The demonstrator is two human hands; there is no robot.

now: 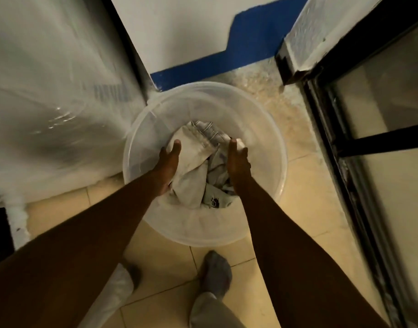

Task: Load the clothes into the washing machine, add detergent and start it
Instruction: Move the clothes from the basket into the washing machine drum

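A round translucent white basin (262,218) stands on the tiled floor in front of me. A heap of pale clothes (193,169), some striped, lies in its bottom. Both my arms reach down into the basin. My left hand (168,162) presses against the left side of the heap, fingers extended. My right hand (237,159) is against the right side, fingers around a fold of cloth. The fingertips are partly hidden by the fabric. A large appliance wrapped in clear plastic film (56,95), possibly the washing machine, stands to the left.
A white wall with a blue painted band (227,60) is behind the basin. A black-framed glass door (369,143) runs along the right. My feet in grey socks (215,273) stand on beige tiles just before the basin.
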